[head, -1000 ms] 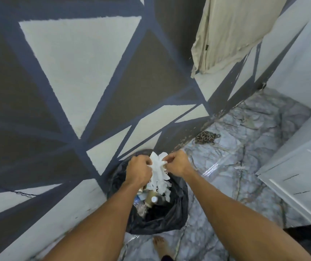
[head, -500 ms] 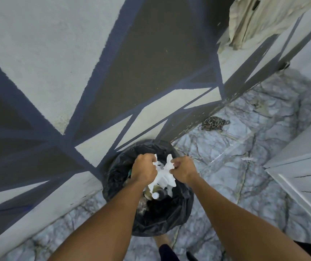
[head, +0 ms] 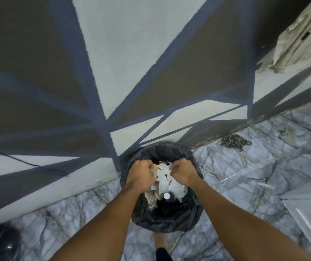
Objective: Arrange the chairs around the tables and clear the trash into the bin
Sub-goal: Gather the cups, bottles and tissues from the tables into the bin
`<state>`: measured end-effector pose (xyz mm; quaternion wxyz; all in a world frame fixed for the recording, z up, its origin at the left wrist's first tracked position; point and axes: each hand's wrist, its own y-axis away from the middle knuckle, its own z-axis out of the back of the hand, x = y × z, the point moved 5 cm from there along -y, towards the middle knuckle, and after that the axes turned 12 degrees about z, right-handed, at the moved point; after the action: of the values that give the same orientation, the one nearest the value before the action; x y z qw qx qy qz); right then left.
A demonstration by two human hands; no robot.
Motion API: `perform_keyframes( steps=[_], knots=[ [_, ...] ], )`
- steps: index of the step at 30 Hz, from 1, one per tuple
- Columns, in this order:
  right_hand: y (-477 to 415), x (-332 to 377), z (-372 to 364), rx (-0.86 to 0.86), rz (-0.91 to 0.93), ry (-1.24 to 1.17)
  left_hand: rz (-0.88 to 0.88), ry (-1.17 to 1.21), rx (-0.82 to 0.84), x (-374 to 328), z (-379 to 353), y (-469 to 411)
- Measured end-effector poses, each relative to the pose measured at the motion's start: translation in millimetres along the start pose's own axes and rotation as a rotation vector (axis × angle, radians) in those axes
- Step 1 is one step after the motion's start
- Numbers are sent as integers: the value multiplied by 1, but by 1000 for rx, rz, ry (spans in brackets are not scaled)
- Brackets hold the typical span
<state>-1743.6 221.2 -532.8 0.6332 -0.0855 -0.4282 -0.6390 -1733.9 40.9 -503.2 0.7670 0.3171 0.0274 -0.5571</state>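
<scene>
One wad of white paper trash (head: 164, 177) is positioned over the open mouth of the black-lined bin (head: 169, 221), which stands against the painted wall (head: 132, 53). The left hand (head: 141, 173) and the right hand (head: 182, 172), fingers curled, grip the wad from opposite sides. A white-capped bottle (head: 166, 195) lies in the bin beneath it. A chain (head: 232, 142) lies on the marble floor (head: 245, 176), to the right.

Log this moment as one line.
step: binning | left hand: grips paper | right hand: grips paper | paper: over bin, not released
</scene>
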Motion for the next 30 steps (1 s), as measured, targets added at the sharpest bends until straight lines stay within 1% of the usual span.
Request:
perform_keyframes(
  steps=[5,6,9,13,18,20,24,26,30],
  knots=[
    [21,156,-46,158,364,172,149,99,-164,80,82,49],
    [25,177,-55,169,415,200,171,101,-191,93,95,58],
    [61,258,-98,227,606,290,320,145,-313,162,144,112],
    [139,351,-171,347,838,376,491,213,-480,255,189,215],
    [259,441,-265,493,1144,394,621,245,-681,342,225,358],
    [311,470,-303,552,1266,392,713,264,-778,375,231,421],
    [424,500,-379,754,1464,402,945,366,-883,435,215,545],
    [476,502,-414,858,1576,426,1090,406,-933,458,195,600],
    [565,488,-480,1089,1719,471,1355,521,-978,489,138,693]
  ],
)
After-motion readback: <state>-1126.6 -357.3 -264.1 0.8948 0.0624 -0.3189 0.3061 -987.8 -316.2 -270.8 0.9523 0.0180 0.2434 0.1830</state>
